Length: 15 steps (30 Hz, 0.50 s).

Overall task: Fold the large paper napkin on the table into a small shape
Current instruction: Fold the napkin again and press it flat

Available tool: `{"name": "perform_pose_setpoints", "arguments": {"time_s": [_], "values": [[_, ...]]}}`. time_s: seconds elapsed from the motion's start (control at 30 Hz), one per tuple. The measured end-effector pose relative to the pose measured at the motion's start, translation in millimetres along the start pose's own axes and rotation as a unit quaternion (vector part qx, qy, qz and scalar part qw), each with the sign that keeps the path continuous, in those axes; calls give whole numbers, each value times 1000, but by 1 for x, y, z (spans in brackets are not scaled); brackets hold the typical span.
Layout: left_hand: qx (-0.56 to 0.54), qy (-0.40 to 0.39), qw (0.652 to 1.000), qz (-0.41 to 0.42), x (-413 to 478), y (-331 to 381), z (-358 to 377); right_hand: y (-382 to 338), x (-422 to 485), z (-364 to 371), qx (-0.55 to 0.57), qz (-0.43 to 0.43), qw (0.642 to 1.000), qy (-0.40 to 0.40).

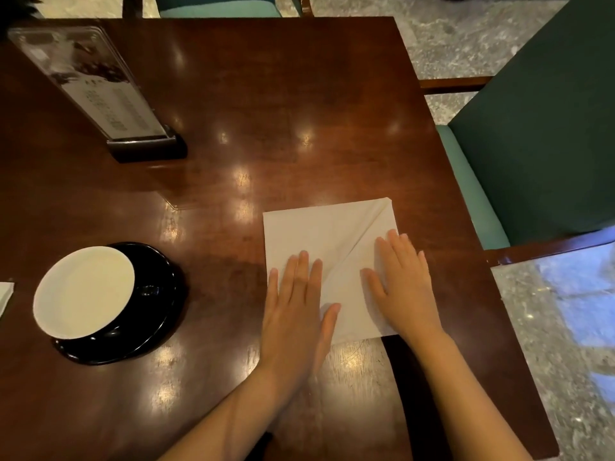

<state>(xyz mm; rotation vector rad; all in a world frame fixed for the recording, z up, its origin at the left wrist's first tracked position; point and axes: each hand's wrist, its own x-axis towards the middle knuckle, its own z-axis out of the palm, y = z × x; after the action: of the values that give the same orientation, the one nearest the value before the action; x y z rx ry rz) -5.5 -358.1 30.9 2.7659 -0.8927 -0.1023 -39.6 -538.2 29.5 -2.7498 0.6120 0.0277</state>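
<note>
A white paper napkin (319, 231) lies flat as a square on the dark wooden table (253, 104), right of centre. A diagonal crease runs from its far right corner toward its near left side. My left hand (298, 304) rests palm down on the napkin's near left part, fingers spread and flat. Palm down on the napkin's right part lies my right hand (404, 284), its fingers over the right edge. Neither hand grips the paper; both press on it.
A white cup on a black saucer (100, 301) stands at the left. A clear menu stand (96, 91) with a dark base is at the back left. A green chair (539, 134) sits close to the table's right edge. A white paper corner (5, 294) shows at far left.
</note>
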Motion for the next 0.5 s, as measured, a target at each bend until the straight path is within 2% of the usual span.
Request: {"name": "perform_pose_setpoints", "arguments": {"time_s": [0.07,0.17,0.23,0.33,0.5], "values": [[7,-28,999,-20,5,4,11,-15,8,-6,34,-33,998,37],[23,-41,998,-28,5,3,25,-44,24,9,1,-238,970,-55],[37,-35,998,-25,4,5,26,-44,34,23,-64,-306,946,-91],[19,-27,999,-33,4,4,27,-19,53,25,-105,-309,941,-86],[14,-22,999,-34,3,3,26,11,92,1,-116,-238,961,-75]]}}
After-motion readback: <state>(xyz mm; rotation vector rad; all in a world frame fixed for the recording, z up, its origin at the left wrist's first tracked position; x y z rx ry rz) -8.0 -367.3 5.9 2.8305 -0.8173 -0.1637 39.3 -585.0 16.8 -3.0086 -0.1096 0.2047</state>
